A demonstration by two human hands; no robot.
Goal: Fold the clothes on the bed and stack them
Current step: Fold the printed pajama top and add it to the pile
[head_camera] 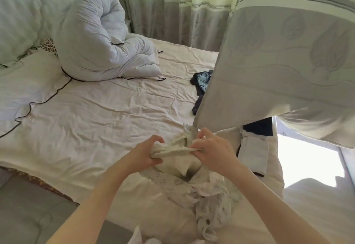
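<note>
A pale cream garment point(178, 159) is bunched above the near part of the bed point(96, 120). My left hand point(146, 153) grips its left end and my right hand point(213, 151) grips its right end, with the cloth stretched between them. Below them lies a crumpled white printed garment point(209, 205). A dark blue patterned garment point(201, 82) lies farther back on the right, partly hidden by the curtain. A folded pale blue piece point(253, 153) rests on the bed's right side beside a dark folded one point(259, 128).
A bunched light grey duvet point(99, 38) sits at the head of the bed beside a pillow point(25, 82). A grey and white curtain point(284, 55) hangs close on the right and covers part of the bed. Grey floor point(28, 205) shows at the lower left.
</note>
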